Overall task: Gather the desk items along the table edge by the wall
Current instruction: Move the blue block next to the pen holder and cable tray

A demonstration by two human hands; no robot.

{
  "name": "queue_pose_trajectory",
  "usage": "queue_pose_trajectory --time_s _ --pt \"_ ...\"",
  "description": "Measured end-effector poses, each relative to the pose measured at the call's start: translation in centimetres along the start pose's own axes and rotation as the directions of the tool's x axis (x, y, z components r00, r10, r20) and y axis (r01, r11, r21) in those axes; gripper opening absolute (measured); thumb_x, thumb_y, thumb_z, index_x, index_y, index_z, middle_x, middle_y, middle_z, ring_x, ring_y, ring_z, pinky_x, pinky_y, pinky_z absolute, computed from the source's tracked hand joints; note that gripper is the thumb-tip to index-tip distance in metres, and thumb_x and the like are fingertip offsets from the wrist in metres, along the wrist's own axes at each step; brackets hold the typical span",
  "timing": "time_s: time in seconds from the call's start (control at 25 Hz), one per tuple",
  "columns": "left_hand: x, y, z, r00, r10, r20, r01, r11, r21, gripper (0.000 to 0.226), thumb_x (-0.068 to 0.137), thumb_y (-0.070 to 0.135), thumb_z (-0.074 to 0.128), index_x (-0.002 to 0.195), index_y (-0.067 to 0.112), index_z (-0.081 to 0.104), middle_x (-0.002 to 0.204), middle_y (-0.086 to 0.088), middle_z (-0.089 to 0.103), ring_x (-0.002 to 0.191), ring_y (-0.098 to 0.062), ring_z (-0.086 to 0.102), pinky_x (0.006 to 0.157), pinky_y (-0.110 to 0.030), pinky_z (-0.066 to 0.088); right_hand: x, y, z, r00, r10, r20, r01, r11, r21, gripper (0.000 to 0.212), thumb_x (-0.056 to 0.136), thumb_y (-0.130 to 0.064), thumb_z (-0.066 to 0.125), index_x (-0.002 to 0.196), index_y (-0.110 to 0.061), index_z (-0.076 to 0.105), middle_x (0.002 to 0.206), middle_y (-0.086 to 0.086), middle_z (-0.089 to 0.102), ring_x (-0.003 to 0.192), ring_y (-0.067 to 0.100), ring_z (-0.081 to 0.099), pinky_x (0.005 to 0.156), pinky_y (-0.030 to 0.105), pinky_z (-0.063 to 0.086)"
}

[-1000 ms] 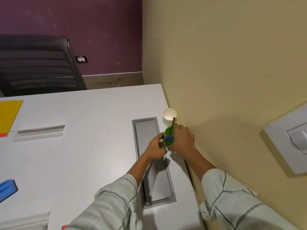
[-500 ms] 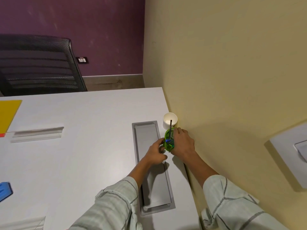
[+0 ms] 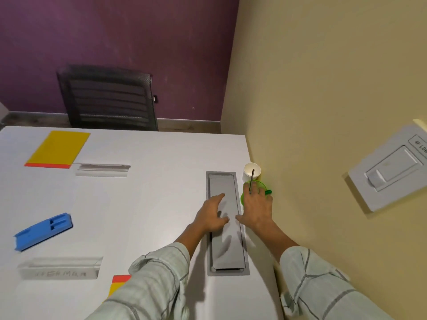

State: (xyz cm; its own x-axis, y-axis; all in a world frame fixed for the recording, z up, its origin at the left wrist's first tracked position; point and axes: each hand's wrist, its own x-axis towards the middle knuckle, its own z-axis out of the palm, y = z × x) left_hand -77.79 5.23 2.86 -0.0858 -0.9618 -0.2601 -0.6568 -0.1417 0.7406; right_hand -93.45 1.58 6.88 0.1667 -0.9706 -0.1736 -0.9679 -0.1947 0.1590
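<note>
A green transparent cup (image 3: pixel 261 186) with pens in it stands on the white table (image 3: pixel 150 192) by the yellow wall, just in front of a white paper cup (image 3: pixel 251 172). A dark pen sticks up from the green cup. My right hand (image 3: pixel 255 209) hovers over the near side of the green cup with fingers spread, holding nothing. My left hand (image 3: pixel 211 214) is open above the grey cable-tray lid (image 3: pixel 225 241), fingers relaxed. Farther left lie a blue plastic holder (image 3: pixel 44 230), a yellow folder (image 3: pixel 59 148) and two clear name-plate stands (image 3: pixel 102 169) (image 3: pixel 60 267).
A black mesh chair (image 3: pixel 108 98) stands behind the table's far edge. A second yellow-and-red folder corner (image 3: pixel 119 282) shows beside my left sleeve. A white switch plate (image 3: pixel 390 169) is mounted on the wall at right.
Both hands have let go of the green cup and drawn back toward me, fingers opening. The camera has swung left, bringing more of the table into view.
</note>
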Motion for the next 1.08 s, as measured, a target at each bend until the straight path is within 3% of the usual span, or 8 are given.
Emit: queue_pose_trajectory --time_s 0.08,0.24,0.44,0.64,0.88,1.08 --pt "-2.6 -1.0 -1.9 0.996 0.005 -0.089 0.004 0.995 0.103 0.084 0.082 0.037 0.071 0.152 0.020 0.028 0.157 -0.006 0.034 0.144 -0.027 0.030 0.115 -0.042 0.031 -0.8 -1.7 -0.3 0.998 -0.069 0.006 0.069 0.998 -0.004 0.111 0.072 -0.063 0.072 0.154 -0.014 0.015 0.159 0.015 0.024 0.144 0.035 0.028 0.108 0.056 0.036" --pt "-8.5 -4.4 -5.4 0.965 -0.045 -0.260 0.122 0.949 0.289 0.082 0.084 0.050 0.065 0.152 0.022 0.029 0.157 -0.007 0.032 0.147 -0.028 0.022 0.118 -0.044 0.025 -2.0 -6.9 0.1 0.949 -0.316 -0.009 0.315 0.944 0.102 0.107 0.079 -0.071 0.060 0.157 -0.018 0.011 0.165 0.011 0.014 0.152 0.031 0.011 0.118 0.056 0.021" --pt "-17.7 -9.6 -8.3 0.885 -0.213 -0.413 0.352 0.888 0.295 0.084 0.082 0.064 0.060 0.152 0.028 0.028 0.160 -0.003 0.027 0.150 -0.025 0.016 0.120 -0.047 0.019 -5.2 -14.7 1.3 0.774 -0.633 0.003 0.627 0.768 0.131 0.094 0.088 -0.073 0.042 0.158 -0.018 0.012 0.167 0.010 0.009 0.154 0.027 0.006 0.121 0.055 0.011" --pt "-27.3 -13.2 -11.0 0.790 -0.376 -0.485 0.522 0.827 0.208 0.085 0.081 0.070 0.056 0.151 0.033 0.026 0.161 0.001 0.025 0.149 -0.024 0.020 0.120 -0.052 0.019 -10.0 -22.1 0.3 0.657 -0.754 0.019 0.746 0.653 0.128 0.082 0.094 -0.070 0.028 0.158 -0.022 0.010 0.168 0.007 0.005 0.155 0.027 0.002 0.123 0.056 0.007" --pt "-37.3 -17.2 -13.2 0.676 -0.432 -0.597 0.581 0.811 0.070 0.086 0.082 0.065 0.059 0.151 0.024 0.028 0.160 -0.004 0.028 0.147 -0.025 0.024 0.119 -0.049 0.025 -15.9 -30.2 -1.8 0.573 -0.819 -0.008 0.818 0.571 0.069 0.078 0.097 -0.063 0.032 0.158 -0.019 0.012 0.167 0.009 0.009 0.154 0.027 0.007 0.122 0.056 0.010" --pt "-43.2 -19.1 -16.8 0.690 -0.371 -0.621 0.565 0.813 0.142 0.083 0.087 0.062 0.055 0.153 0.025 0.023 0.161 -0.006 0.023 0.150 -0.027 0.015 0.121 -0.049 0.019 -22.2 -36.1 -3.5 0.589 -0.808 -0.024 0.808 0.588 0.039 0.078 0.098 -0.063 0.030 0.158 -0.019 0.011 0.167 0.008 0.009 0.154 0.027 0.008 0.122 0.056 0.012"
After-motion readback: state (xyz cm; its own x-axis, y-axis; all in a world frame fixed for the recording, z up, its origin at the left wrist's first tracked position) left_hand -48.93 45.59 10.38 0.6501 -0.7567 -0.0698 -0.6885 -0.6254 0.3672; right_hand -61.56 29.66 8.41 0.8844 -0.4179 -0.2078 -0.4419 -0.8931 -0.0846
